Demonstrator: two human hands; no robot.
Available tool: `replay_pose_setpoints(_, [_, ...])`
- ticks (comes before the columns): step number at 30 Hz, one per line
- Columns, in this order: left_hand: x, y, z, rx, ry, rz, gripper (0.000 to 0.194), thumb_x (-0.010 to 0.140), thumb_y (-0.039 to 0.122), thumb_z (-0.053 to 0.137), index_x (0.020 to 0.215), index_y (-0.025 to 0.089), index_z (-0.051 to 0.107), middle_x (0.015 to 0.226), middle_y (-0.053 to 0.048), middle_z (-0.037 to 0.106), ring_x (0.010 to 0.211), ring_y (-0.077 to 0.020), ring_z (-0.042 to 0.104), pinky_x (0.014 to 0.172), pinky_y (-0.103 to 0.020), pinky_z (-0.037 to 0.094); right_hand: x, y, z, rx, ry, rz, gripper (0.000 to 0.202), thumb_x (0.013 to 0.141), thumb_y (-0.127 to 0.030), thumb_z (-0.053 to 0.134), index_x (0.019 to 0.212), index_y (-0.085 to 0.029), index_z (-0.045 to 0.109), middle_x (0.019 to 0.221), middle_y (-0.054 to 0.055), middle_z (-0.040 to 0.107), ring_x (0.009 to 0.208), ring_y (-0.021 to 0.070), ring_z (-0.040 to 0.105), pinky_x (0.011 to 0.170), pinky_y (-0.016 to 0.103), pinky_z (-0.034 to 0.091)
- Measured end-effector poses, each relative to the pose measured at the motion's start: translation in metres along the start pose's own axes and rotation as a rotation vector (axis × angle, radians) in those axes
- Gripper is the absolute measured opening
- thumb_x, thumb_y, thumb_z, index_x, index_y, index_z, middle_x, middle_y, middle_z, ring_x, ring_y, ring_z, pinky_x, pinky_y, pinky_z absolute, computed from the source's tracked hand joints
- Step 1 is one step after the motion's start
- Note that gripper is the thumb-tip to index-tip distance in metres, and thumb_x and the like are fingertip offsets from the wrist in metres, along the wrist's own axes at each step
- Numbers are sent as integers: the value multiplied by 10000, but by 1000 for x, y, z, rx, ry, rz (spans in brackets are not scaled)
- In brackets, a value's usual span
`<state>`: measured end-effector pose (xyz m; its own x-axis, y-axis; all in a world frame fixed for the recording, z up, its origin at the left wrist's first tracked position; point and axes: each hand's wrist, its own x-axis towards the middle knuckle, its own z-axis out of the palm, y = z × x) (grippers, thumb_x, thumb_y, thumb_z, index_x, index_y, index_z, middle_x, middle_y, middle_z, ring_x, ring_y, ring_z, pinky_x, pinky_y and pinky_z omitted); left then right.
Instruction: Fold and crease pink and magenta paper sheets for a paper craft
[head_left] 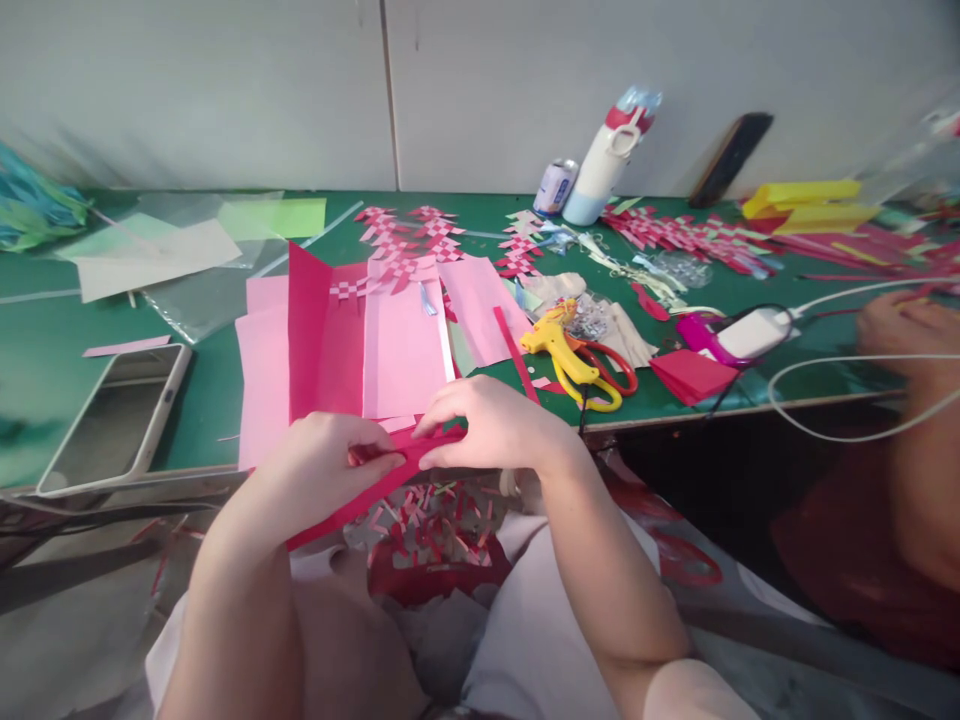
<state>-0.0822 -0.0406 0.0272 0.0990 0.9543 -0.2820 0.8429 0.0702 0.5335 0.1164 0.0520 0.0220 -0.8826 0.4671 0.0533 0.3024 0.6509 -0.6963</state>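
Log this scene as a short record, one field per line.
Left hand: gripping folded red paper
Right hand: gripping the same paper
Surface: green table
Beyond hands: pink sheets, checkered strips
Table's left: phone, lying flat
Against back wall: can beside bottle
Far right: another person's hand, blurred

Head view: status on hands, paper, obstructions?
Left hand and right hand pinching dark pink paper, near edge of green table. Light pink sheet just beyond. Yellow tool off right, clear of both hands.
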Motion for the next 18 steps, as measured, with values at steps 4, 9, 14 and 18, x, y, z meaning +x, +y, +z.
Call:
replay_pose_setpoints(4, [-1, 2, 0, 12, -8, 8, 272, 811, 437, 533, 735, 246, 711, 718, 3, 709, 642, -151, 597, 614, -264, 424, 0, -1, 1, 24, -25, 35, 132, 781, -270, 699, 863, -194, 768, 838, 30, 734, 728, 135, 638, 681, 245, 424])
replay_pose_setpoints(9, [0, 0, 0, 28, -16, 6, 286, 831, 436, 515, 735, 237, 697, 704, 3, 699, 624, -145, 579, 592, -260, 404, -1, -1, 1, 22, -39, 61, 119, 806, -240, 665, 843, -193, 768, 830, 32, 737, 726, 133, 638, 688, 251, 418])
replay_pose_setpoints(14, [1, -2, 1, 30, -10, 23, 326, 834, 472, 507, 747, 225, 701, 696, -13, 698, 628, -154, 584, 573, -256, 399, -1, 0, 2, 28, -40, 84, 127, 815, -245, 656, 839, -191, 768, 839, 35, 738, 736, 139, 639, 689, 252, 418])
replay_pose_setpoints(18, [0, -4, 1, 2, 19, 57, 325, 819, 483, 516, 751, 236, 716, 687, -13, 700, 622, -154, 586, 563, -250, 406, -1, 2, 2, 53, -33, 96, 127, 813, -246, 657, 822, -184, 767, 819, 31, 739, 722, 135, 640, 674, 246, 421])
